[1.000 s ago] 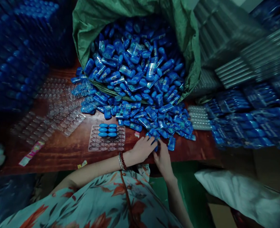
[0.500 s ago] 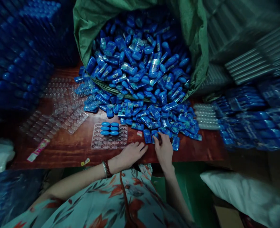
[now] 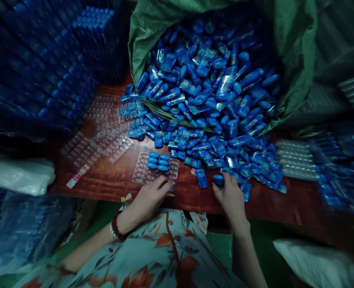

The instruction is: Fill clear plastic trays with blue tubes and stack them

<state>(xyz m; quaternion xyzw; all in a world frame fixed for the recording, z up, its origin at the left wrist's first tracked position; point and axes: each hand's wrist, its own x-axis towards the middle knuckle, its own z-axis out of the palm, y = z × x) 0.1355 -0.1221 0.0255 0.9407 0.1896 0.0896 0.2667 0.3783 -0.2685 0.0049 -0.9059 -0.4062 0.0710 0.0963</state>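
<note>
My right hand [image 3: 232, 198] pinches a small blue wrapped pack [image 3: 218, 181] between thumb and fingers, just over the table's front edge. Beside it, a similar pack [image 3: 201, 178] lies flat on the wood. My left hand [image 3: 147, 200] is curled at the near edge of a clear blister tray [image 3: 141, 176]. A bit of blue shows at its fingertips, apparently another pack, mostly hidden by the fingers. Several blue packs [image 3: 157, 161] stand on edge in two columns in the tray's far part; its nearer hollows hold none.
A green sack [image 3: 139, 44] lies open at the back, spilling a heap of blue packs [image 3: 216, 146] onto the table [image 3: 119, 184]. Clear trays [image 3: 105, 128] overlap at left, near a pink strip [image 3: 77, 176]. Tall blue stacks [image 3: 51, 100] stand far left; more trays [image 3: 295, 158] lie right.
My left hand has moved left, from beside the right hand to the tray's near edge. My right hand has drawn a pack away from the heap. The view has shifted left.
</note>
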